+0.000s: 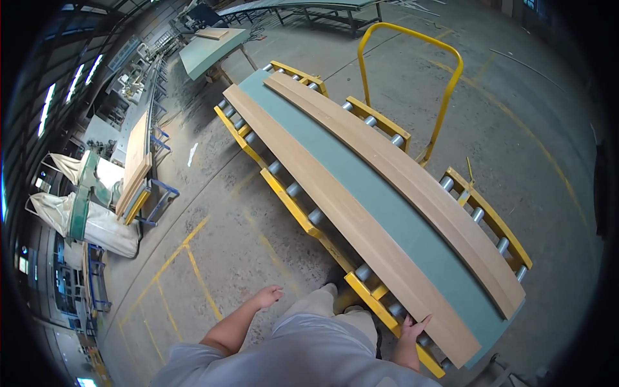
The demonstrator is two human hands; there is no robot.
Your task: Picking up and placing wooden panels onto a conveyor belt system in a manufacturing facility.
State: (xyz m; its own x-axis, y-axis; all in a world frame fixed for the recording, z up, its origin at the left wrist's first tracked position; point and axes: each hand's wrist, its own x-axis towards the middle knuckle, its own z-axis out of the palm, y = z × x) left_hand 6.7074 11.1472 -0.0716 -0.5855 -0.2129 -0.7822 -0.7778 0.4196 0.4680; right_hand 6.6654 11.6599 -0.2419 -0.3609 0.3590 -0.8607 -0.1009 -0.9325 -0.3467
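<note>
A long, pale-brown wooden board (361,238) lies lengthwise along the near left side of a green panel (387,213). My right hand (412,330) is at the near end of this board, closed on its left edge, with one digit over the top face and the others partly hidden by the edge. A second wooden board (412,174) lies on the panel's right side, apart from the first. My left hand (267,297) hangs over the floor to the left of the cart, holding nothing, its fingers loosely apart.
Panel and boards rest on a yellow roller cart (309,229) with metal rollers and a tall yellow handle (459,71) on its right. Another green panel (216,53) stands beyond the far end. Stacked boards (134,169) and white bags (106,222) are at left.
</note>
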